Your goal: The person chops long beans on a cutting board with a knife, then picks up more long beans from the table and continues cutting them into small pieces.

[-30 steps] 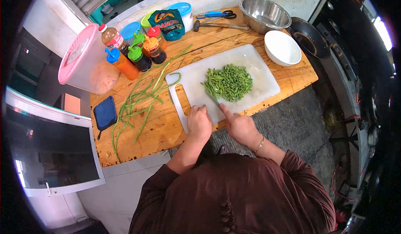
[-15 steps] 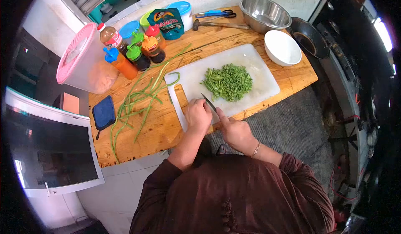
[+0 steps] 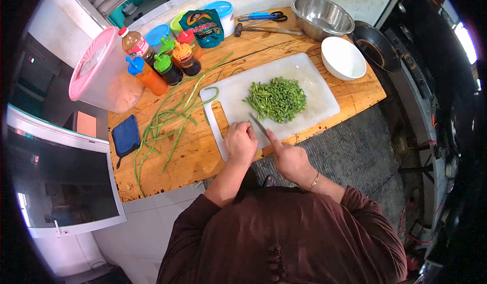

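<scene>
My right hand (image 3: pixel 292 161) grips a knife (image 3: pixel 259 125), index finger stretched along its back, the blade angled over the near part of the white cutting board (image 3: pixel 317 89). Just left of the blade, my left hand (image 3: pixel 241 143) is closed with curled fingers at the board's near edge. Whatever it may hold is hidden under the fingers. Beyond the knife tip lies a pile of chopped green beans (image 3: pixel 278 99). Long whole green beans (image 3: pixel 175 115) are strewn on the wooden table left of the board, one curling onto its corner.
Sauce bottles (image 3: pixel 152 77), a pink-lidded container (image 3: pixel 104 76) and a dark green pouch (image 3: pixel 203 29) stand at the back left. A hammer (image 3: pixel 269 30), scissors (image 3: pixel 264 16), a steel bowl (image 3: pixel 323 19) and a white bowl (image 3: pixel 343 58) are behind. A blue cloth item (image 3: pixel 126 135) lies left.
The knife and my right hand have shifted slightly right, leaving a small gap between the blade and my left hand. My left hand has barely moved.
</scene>
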The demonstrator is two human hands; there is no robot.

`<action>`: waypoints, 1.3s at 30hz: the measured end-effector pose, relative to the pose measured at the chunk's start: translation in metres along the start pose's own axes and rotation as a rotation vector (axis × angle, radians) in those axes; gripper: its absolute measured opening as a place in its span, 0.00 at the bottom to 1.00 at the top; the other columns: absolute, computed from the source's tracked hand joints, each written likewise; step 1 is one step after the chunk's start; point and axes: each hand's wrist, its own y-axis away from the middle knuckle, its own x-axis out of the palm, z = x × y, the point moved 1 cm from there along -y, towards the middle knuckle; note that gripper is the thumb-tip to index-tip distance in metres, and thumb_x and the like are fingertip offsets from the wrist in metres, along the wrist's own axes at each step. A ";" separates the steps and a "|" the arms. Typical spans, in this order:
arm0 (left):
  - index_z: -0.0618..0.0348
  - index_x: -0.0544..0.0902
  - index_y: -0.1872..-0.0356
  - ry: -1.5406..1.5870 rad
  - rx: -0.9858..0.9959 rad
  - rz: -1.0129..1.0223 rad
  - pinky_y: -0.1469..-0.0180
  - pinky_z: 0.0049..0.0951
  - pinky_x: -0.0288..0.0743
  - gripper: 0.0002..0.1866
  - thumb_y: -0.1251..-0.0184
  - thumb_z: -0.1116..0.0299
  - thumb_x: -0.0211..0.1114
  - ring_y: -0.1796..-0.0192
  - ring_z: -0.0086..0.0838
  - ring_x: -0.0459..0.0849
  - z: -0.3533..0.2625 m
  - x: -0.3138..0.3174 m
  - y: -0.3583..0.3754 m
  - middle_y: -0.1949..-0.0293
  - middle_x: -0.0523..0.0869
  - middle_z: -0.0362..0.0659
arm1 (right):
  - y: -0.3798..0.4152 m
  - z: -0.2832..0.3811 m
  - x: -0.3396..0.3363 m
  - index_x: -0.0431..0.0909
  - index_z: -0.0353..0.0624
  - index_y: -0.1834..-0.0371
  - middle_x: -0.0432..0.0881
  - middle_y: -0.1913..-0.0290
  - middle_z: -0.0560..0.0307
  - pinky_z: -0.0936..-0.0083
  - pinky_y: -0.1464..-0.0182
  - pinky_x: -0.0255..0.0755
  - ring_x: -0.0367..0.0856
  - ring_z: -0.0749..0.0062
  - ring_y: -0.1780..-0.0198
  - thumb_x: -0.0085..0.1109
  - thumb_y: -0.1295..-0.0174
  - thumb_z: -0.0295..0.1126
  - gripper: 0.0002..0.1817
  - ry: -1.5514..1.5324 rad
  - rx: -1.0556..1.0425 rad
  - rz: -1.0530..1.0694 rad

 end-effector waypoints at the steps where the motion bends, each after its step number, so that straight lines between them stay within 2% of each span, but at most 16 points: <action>1: 0.59 0.86 0.67 -0.003 0.007 -0.016 0.58 0.48 0.78 0.04 0.42 0.72 0.66 0.63 0.49 0.85 0.001 0.001 0.001 0.67 0.86 0.49 | -0.005 -0.003 0.001 0.60 0.45 0.23 0.83 0.69 0.43 0.54 0.67 0.79 0.84 0.48 0.71 0.54 0.36 0.32 0.35 -0.012 0.003 -0.029; 3: 0.59 0.84 0.69 0.013 0.007 -0.023 0.59 0.47 0.78 0.03 0.42 0.72 0.66 0.64 0.48 0.85 0.002 0.001 0.001 0.69 0.85 0.49 | -0.014 -0.008 0.006 0.61 0.45 0.23 0.83 0.69 0.43 0.54 0.67 0.79 0.84 0.48 0.71 0.55 0.36 0.31 0.35 -0.037 0.009 -0.086; 8: 0.59 0.83 0.71 0.090 -0.017 -0.017 0.61 0.47 0.77 0.03 0.42 0.72 0.66 0.66 0.49 0.84 0.002 -0.001 -0.001 0.72 0.84 0.49 | 0.007 0.008 0.000 0.61 0.45 0.23 0.84 0.68 0.44 0.55 0.67 0.78 0.84 0.50 0.71 0.56 0.36 0.30 0.36 -0.043 -0.038 -0.021; 11: 0.60 0.83 0.71 0.147 -0.035 0.003 0.59 0.47 0.77 0.03 0.42 0.73 0.65 0.64 0.49 0.84 0.008 0.003 0.001 0.70 0.84 0.49 | 0.007 0.007 0.004 0.62 0.42 0.23 0.83 0.69 0.46 0.57 0.69 0.79 0.85 0.51 0.72 0.56 0.37 0.30 0.36 -0.029 -0.061 -0.038; 17: 0.62 0.85 0.63 0.011 0.051 0.040 0.52 0.47 0.76 0.07 0.43 0.73 0.65 0.59 0.49 0.83 -0.001 -0.004 0.006 0.67 0.84 0.49 | -0.009 0.013 0.015 0.63 0.41 0.25 0.84 0.68 0.45 0.56 0.67 0.80 0.85 0.51 0.71 0.54 0.37 0.30 0.34 -0.015 -0.054 -0.037; 23: 0.63 0.87 0.61 0.003 0.019 0.084 0.55 0.47 0.78 0.10 0.42 0.72 0.64 0.60 0.50 0.84 -0.006 -0.015 0.012 0.66 0.85 0.52 | -0.012 0.009 0.013 0.62 0.45 0.24 0.85 0.67 0.45 0.55 0.66 0.79 0.85 0.49 0.70 0.55 0.37 0.32 0.35 -0.035 -0.058 -0.040; 27: 0.62 0.87 0.64 -0.003 -0.024 0.067 0.56 0.46 0.79 0.08 0.42 0.72 0.66 0.62 0.50 0.85 -0.004 -0.016 0.010 0.67 0.87 0.53 | 0.008 -0.002 -0.003 0.62 0.42 0.24 0.84 0.70 0.44 0.57 0.68 0.80 0.85 0.49 0.72 0.56 0.39 0.30 0.36 0.033 -0.052 -0.001; 32: 0.61 0.87 0.65 0.039 -0.085 0.080 0.58 0.43 0.80 0.07 0.42 0.70 0.68 0.64 0.47 0.87 -0.002 -0.016 0.010 0.68 0.88 0.51 | 0.000 -0.006 -0.003 0.60 0.45 0.22 0.83 0.70 0.45 0.58 0.70 0.80 0.85 0.51 0.73 0.57 0.39 0.31 0.38 -0.011 -0.038 -0.072; 36: 0.63 0.85 0.68 0.070 -0.099 0.098 0.57 0.48 0.78 0.06 0.43 0.71 0.65 0.63 0.50 0.84 -0.005 -0.019 0.009 0.70 0.85 0.53 | 0.012 0.009 0.001 0.62 0.45 0.23 0.82 0.71 0.48 0.58 0.70 0.79 0.84 0.53 0.73 0.57 0.37 0.31 0.36 0.019 -0.084 -0.041; 39: 0.63 0.84 0.68 0.033 -0.083 0.102 0.57 0.48 0.78 0.06 0.43 0.72 0.65 0.61 0.51 0.84 -0.003 -0.015 0.009 0.68 0.85 0.53 | 0.016 0.011 0.010 0.60 0.43 0.22 0.83 0.69 0.46 0.60 0.69 0.80 0.85 0.52 0.72 0.56 0.38 0.30 0.37 0.050 -0.073 -0.009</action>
